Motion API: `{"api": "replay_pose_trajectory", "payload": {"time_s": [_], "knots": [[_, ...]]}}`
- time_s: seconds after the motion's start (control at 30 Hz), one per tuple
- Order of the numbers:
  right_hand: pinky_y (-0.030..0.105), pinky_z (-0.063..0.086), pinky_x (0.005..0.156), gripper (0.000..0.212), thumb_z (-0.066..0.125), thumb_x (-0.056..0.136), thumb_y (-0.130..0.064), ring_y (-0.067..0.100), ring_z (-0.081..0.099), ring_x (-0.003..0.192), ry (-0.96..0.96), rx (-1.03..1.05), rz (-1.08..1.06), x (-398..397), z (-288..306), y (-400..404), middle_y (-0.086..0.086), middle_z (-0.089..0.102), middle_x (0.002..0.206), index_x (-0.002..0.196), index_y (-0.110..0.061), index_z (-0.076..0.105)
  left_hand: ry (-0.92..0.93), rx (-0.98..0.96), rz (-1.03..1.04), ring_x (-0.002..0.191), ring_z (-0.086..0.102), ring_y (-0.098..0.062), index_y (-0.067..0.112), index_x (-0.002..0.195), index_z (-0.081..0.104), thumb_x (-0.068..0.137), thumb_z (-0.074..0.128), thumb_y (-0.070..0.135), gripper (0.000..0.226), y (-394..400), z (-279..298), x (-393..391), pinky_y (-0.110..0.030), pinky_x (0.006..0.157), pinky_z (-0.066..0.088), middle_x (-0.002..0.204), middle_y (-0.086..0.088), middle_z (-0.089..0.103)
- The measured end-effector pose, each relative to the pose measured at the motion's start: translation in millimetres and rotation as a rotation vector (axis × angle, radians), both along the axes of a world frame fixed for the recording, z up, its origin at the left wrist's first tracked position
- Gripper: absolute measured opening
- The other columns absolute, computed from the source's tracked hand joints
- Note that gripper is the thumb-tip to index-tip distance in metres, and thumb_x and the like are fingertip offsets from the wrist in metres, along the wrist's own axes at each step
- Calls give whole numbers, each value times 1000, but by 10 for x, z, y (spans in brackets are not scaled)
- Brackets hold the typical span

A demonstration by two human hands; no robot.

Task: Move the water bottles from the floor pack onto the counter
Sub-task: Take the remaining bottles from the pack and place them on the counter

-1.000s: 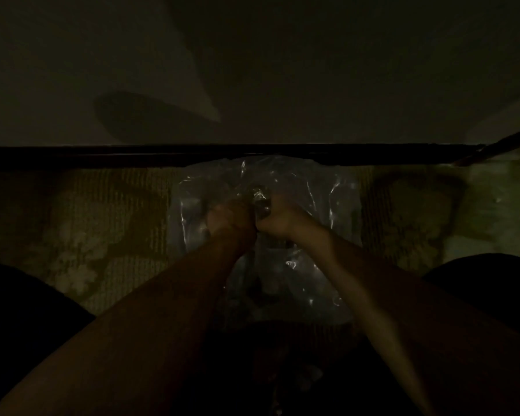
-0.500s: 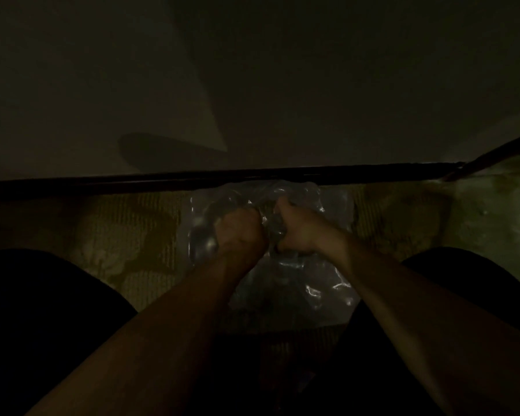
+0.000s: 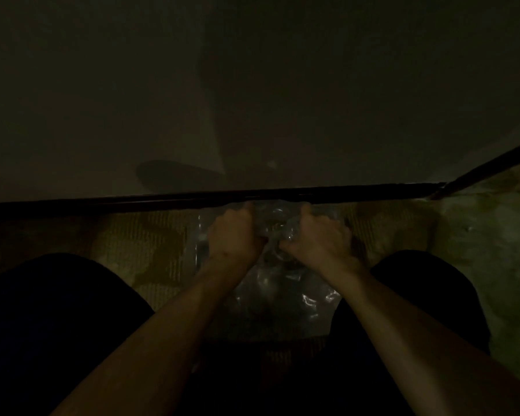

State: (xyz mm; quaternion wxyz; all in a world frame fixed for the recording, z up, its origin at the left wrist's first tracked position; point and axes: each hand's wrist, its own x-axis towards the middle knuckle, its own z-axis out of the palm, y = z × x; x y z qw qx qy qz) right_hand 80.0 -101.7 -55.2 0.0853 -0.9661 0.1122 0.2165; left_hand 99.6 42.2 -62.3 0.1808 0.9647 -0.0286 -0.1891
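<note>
Gripping the clear plastic wrap of the floor pack [image 3: 282,283], both hands sit close together at its far end, just short of the dark baseboard strip [image 3: 192,199] that runs along the foot of the wall [image 3: 252,85]. The left hand [image 3: 233,235] has its fingers curled down into the crinkled film on the pack's left side, knuckles up and thumb stretched toward the baseboard. The right hand [image 3: 318,237] is likewise curled, its fingertips bunching the film near the middle of the pack, thumb also reaching toward the baseboard. Between the two hands the wrap is gathered into shiny folds, and a round shape there may be a bottle top, though the light is too dim to be sure. The pack itself lies on the patterned floor [image 3: 138,253], its far edge touching or just beside the baseboard, its near end reaching back between the person's two dark-clad knees. Individual water bottles inside the pack cannot be told apart in the gloom; only glints on the plastic show at the pack's near right corner. Both bare forearms reach in from the near edge toward the pack. Right of the pack, the baseboard meets a second dark strip that angles away at a corner.
</note>
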Motion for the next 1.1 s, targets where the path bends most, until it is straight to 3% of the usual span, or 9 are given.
{"api": "replay_pose_trajectory", "payload": {"time_s": [0.17,0.33,0.43,0.5,0.6,0.7,0.87,1.0,1.1], "knots": [[33,38,76,74,58,79,-66,29,61,106,-19,76,-259,-14,150,-53,9,62,115,127,-12,41,-109,-150,71,95,66,-25,19,109,58,80,76,39,40,86,237,-11,-35,75,54,102,-4,70],[36,50,80,75,56,78,-69,32,63,100,-72,185,-505,-292,503,-120,8,63,108,126,-12,47,-237,-386,48,85,61,-14,17,104,62,83,76,32,29,200,569,-140,-24,64,47,95,-2,68],[38,57,73,63,61,71,-70,25,69,83,-74,430,-776,-552,737,-178,2,71,94,104,-16,64,-283,-537,56,92,65,-13,14,111,64,87,73,26,28,244,918,-201,-28,75,55,101,0,69],[37,59,63,44,67,74,-59,21,69,74,-72,697,-1035,-698,929,-189,4,73,91,95,-21,70,-296,-668,142,90,65,0,13,112,65,91,70,25,25,262,1215,-238,-20,76,56,97,11,68],[25,49,50,46,67,80,-51,15,62,67,-12,942,-1289,-844,1389,-151,5,70,103,112,-19,64,-295,-801,252,88,66,6,20,108,65,96,65,24,13,255,1770,-270,-13,73,54,92,19,66],[25,48,58,41,61,83,-55,14,61,69,57,1052,-1309,-926,1977,-57,5,69,98,109,-24,63,-287,-860,313,95,67,-1,26,112,63,98,60,29,15,289,2345,-290,-20,79,56,99,17,68],[29,50,67,33,64,84,-48,16,67,77,73,1191,-1237,-963,3080,102,6,70,95,110,-27,61,-177,-986,453,101,66,-6,18,125,58,100,55,28,28,379,3360,-335,-25,82,57,110,12,65],[33,53,78,43,66,85,-42,21,70,90,115,1220,-1077,-1007,3963,160,9,72,107,124,-25,59,-109,-1062,565,103,68,-12,20,130,56,100,54,31,32,475,4137,-354,-38,84,60,116,5,66],[38,53,86,27,64,89,-30,27,69,99,146,1269,-1001,-1016,4617,168,13,70,115,115,-23,61,-58,-1117,726,101,70,-13,18,129,57,98,54,36,36,521,4707,-362,-42,87,59,116,-4,68]]}}
